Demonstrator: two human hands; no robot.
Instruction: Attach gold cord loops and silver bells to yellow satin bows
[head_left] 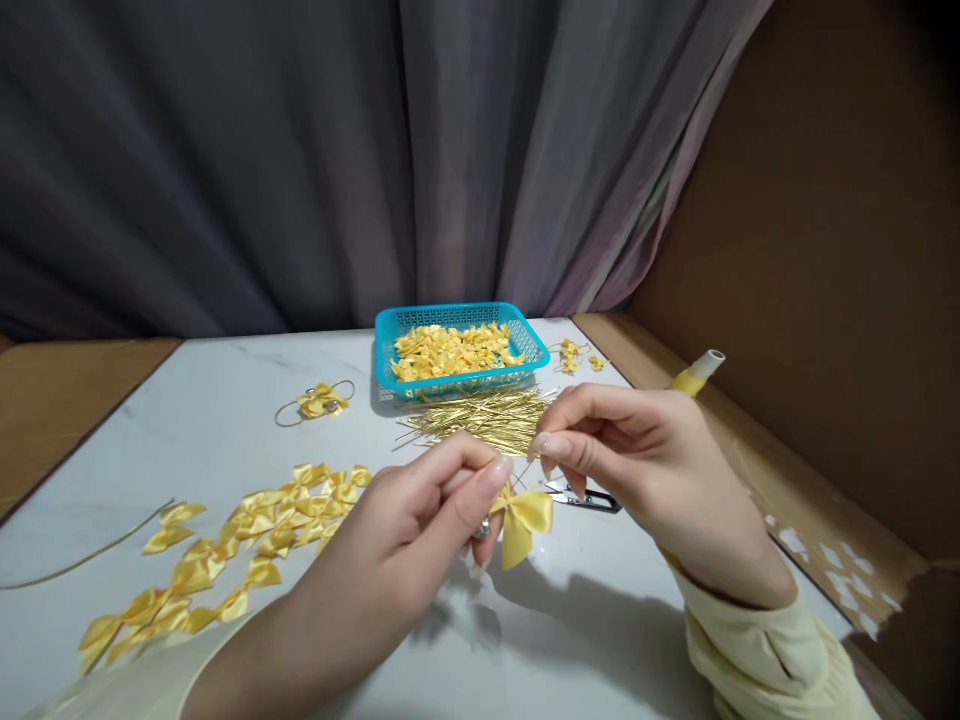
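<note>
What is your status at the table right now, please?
Left hand pinching yellow bow at its knot. Right hand pinched shut just above it, contents too fine to tell. Snips on table beneath that hand.

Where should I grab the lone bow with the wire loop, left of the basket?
Pinch the lone bow at its narrow middle knot, coming down from above. It lies flat on the table, apart from the others, and its wire loop looks too thin and flat to pinch. The basket stands to its right, so keep to the left.
</note>
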